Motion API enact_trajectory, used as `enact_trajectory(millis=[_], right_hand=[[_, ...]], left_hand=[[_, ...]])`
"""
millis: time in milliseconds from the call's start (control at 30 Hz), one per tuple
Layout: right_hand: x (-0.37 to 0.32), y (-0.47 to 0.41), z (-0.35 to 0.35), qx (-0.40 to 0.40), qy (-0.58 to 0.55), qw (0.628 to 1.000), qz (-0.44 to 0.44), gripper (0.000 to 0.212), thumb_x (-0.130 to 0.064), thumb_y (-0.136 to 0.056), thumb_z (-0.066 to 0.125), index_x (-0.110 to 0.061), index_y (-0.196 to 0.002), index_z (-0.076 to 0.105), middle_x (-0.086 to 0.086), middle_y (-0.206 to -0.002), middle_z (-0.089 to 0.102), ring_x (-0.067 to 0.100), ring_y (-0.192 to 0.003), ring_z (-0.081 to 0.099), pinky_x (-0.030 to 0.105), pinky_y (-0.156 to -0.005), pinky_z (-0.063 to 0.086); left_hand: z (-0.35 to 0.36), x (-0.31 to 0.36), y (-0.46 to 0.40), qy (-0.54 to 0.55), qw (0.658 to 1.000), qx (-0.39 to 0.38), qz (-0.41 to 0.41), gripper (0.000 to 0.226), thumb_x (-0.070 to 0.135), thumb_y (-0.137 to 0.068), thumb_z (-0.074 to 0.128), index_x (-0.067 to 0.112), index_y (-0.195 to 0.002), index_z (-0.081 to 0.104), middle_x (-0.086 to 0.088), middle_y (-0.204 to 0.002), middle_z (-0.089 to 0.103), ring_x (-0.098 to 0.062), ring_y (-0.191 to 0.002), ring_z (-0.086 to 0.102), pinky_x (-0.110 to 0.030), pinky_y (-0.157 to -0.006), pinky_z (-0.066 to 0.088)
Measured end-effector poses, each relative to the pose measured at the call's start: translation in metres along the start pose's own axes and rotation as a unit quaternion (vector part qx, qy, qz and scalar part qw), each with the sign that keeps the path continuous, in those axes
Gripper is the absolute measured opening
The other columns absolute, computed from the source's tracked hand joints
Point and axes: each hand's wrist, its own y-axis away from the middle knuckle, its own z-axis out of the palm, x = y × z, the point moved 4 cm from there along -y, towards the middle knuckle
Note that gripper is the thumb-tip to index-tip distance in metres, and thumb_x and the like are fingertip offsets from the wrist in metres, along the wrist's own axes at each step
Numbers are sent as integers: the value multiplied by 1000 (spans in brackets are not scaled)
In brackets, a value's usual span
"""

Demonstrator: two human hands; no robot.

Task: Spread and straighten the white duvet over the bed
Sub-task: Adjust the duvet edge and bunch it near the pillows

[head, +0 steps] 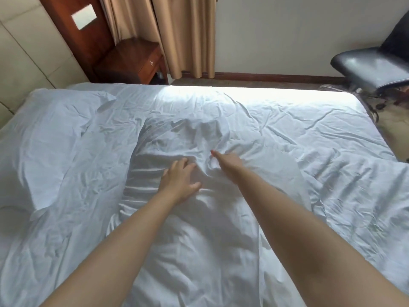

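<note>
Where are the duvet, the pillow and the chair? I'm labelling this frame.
duvet (276,138): head view, wrinkled top surface right of the hands.
pillow (55,120): head view, middle of its top face.
chair (365,65): head view, black seat cushion.

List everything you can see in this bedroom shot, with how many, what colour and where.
duvet: one, white, wrinkled, spread over the bed
pillow: one, white, far left of the bed
curtains: one set, tan, back wall
nightstand: one, dark wood, behind the bed, left
chair: one, black, far right
left hand: one, fingers spread, resting on the duvet at the middle
right hand: one, reaching onto the duvet beside the left; its fingers are partly hidden in a fold
</note>
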Motion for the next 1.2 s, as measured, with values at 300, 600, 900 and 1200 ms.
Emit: enact_trajectory(millis=[300,600,900,1200], right_hand=[[29,-52,-87,243,76,966,37,40,-27,-104,27,0,-116,53,24,-125,56,37,-117,51,36,-92,39],[32,-23,-37,203,203,954,-91,53,-42,-95,42,-21,-142,30,11,-138,37,31,-126,38,40,-99,36],[82,65,-13,56,439,885,-142,66,-54,-98,21,-27,-153,-3,6,-156,-26,23,-142,-29,42,-116,-17],[173,176,-24,-9,440,892,-103,78,-58,-93,37,-30,-152,-5,7,-159,-16,26,-145,-22,45,-115,-17]], left_hand=[[27,-6,-47,-68,992,-104,-16,104,85,-70,42,37,-151,-3,4,-159,-16,-23,-146,-15,-56,-115,-4],[59,-4,-37,-70,987,-130,-62,86,81,-81,21,40,-148,-15,-2,-155,-30,-26,-143,-26,-58,-113,-11],[78,44,45,-33,995,-96,-20,60,59,-95,7,38,-151,2,4,-160,-12,-20,-147,-13,-55,-115,-5],[108,89,173,-101,982,-157,34,64,59,-97,20,35,-151,-3,3,-160,-11,-19,-147,-11,-55,-116,-5]])
